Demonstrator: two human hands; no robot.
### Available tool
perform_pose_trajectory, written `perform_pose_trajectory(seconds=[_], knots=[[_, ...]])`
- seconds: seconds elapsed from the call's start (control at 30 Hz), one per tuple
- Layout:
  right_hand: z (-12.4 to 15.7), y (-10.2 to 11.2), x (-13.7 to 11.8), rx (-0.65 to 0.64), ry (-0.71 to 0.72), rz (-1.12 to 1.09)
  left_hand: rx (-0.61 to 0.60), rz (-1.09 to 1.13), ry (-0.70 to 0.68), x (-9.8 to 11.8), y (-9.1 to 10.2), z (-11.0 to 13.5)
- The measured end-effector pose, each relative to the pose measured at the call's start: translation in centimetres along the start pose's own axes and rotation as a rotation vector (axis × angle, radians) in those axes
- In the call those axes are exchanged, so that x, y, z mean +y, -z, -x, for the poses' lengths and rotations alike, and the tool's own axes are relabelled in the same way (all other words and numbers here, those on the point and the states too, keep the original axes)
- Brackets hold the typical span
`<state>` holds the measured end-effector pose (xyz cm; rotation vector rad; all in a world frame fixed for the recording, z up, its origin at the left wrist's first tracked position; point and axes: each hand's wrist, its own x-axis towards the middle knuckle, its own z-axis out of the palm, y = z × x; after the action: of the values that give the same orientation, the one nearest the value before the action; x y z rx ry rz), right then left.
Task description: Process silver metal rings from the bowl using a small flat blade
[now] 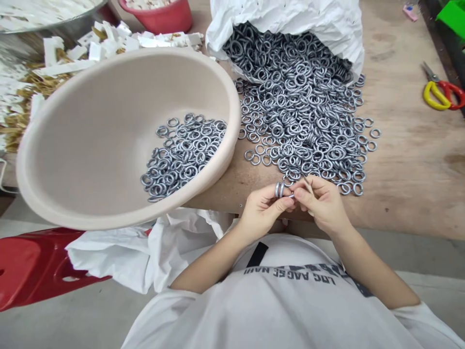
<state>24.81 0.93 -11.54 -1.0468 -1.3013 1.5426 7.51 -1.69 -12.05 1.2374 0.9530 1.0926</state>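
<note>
At the table's front edge, my left hand (258,212) is closed on grey metal rings (279,189). Two of them sit side by side at its index finger, and another ring is pinched where the fingertips of both hands meet. Pressed against these, my right hand (327,202) grips a thin, light-coloured stick-like tool (310,190) with a narrow tip; its kind is mostly hidden by the fingers. Just beyond my hands spreads a large pile of grey rings (308,116). To the left, a big beige basin (109,97) holds many more rings (192,150) on its right side.
A white sack (290,14) lies open behind the pile. Scissors (443,94) with yellow and red handles lie at right. White plastic pieces (98,51), a red bowl (163,18) and a metal basin (72,24) stand back left. A red stool (39,266) is below.
</note>
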Motion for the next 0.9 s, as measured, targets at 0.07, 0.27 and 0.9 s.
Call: perform_pose_trajectory(seconds=[0.07, 0.27, 0.9], knots=[[0.1, 0.4, 0.0, 0.028, 0.001, 0.053, 0.005, 0.054, 0.035, 0.0, -0.1, 0.0], [1.8, 0.5, -1.1, 0.037, 0.258, 0.612, 0.124, 0.064, 0.022, -0.3, 0.0, 0.0], [1.5, 0.1, -1.4, 0.061, 0.258, 0.723, 0.081, 0.161, 0.027, -0.5, 0.6, 1.2]])
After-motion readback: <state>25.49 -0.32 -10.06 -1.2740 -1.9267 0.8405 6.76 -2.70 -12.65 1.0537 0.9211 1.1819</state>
